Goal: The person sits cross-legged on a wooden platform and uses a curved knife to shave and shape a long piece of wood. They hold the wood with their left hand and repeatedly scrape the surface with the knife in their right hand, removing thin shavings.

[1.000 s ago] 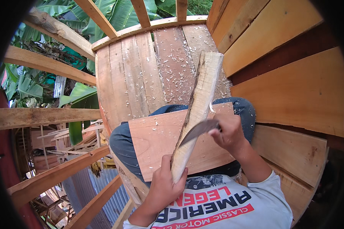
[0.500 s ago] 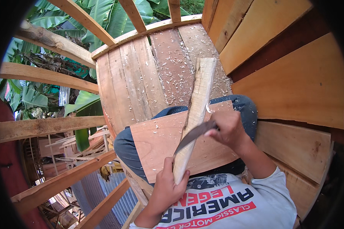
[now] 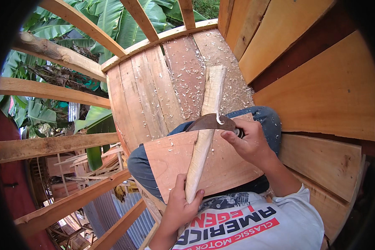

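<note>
Your left fingers [image 3: 180, 183] clasp the near end of the wood strip [image 3: 199, 162], slanted over the lap board [image 3: 166, 162], while your right fingers [image 3: 248, 125] grip the knife [image 3: 202, 123], apparently mid-shave; the next stroke likely calls for steady pressure.

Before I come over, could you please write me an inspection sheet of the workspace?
Surface: board across the person's lap; planks beyond.
Things in hand: stick over the board, pointing away from the person; knife crossing it.
Clutter: pale shavings scattered on the planks, a few on the board; one curl at the blade.
Grip: left hand closed on the stick's near end; right hand closed on the knife's handle.
Cables: nothing seen.
Surroundings: wooden slats on the left, plank wall on the right, leaves outside.
</note>
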The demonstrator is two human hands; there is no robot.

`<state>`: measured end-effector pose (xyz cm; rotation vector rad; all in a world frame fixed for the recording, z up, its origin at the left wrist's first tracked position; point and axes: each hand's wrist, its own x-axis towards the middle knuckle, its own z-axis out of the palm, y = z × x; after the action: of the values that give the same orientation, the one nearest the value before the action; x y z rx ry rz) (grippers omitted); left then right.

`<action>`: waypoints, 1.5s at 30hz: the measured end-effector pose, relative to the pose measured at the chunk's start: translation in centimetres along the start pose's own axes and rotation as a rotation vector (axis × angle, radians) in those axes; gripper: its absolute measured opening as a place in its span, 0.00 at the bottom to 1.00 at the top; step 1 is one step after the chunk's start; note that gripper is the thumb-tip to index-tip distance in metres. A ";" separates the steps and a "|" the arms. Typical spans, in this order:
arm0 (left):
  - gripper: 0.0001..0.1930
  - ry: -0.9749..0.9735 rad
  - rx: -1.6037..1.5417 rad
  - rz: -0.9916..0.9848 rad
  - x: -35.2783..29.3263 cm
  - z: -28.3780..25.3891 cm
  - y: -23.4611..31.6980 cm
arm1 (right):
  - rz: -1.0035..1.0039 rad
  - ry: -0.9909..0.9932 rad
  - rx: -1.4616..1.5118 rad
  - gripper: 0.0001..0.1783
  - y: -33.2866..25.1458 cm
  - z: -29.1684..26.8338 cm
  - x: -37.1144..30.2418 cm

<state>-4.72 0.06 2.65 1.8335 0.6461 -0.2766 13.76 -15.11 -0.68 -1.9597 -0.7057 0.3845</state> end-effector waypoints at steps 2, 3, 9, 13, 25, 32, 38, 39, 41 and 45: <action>0.17 -0.054 -0.085 0.025 0.3 -0.8 -1.2 | 0.223 -0.256 0.268 0.15 -1.6 -1.5 -0.9; 0.18 -0.108 -0.150 0.049 0.7 -1.2 -2.1 | -0.172 -0.205 0.483 0.08 -0.4 -0.8 -1.0; 0.20 -0.236 -0.416 0.053 1.4 -2.5 -2.8 | 0.324 -0.542 1.037 0.11 -0.5 -1.7 -3.2; 0.19 -0.244 -0.287 0.075 1.3 -2.6 -2.6 | 0.331 -0.562 0.920 0.10 -1.0 -2.7 -3.1; 0.20 -0.188 -0.145 0.128 0.8 -2.8 -3.2 | 0.376 -0.403 0.831 0.07 -1.3 -3.2 -2.5; 0.19 -0.163 -0.168 0.091 0.8 -2.7 -3.7 | 0.318 -0.370 0.852 0.08 -1.0 -2.2 -2.6; 0.18 -0.221 -0.254 0.055 1.7 -2.4 -2.5 | -0.053 0.082 0.316 0.10 -1.2 1.4 -3.8; 0.18 -0.229 -0.293 0.017 1.7 -2.2 -2.3 | 0.032 -0.040 0.421 0.10 -1.1 1.0 -3.8; 0.16 -0.218 -0.231 0.100 1.9 -2.1 -2.0 | 0.134 -0.295 0.596 0.09 -1.1 0.3 -3.8; 0.15 -0.226 -0.153 0.145 2.0 -2.2 -1.9 | 0.290 -0.407 0.924 0.08 -0.5 -1.2 -3.7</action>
<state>-4.40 3.19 0.92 1.6631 0.3656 -0.3232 11.42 -18.07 0.22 -1.0946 -0.3678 1.0902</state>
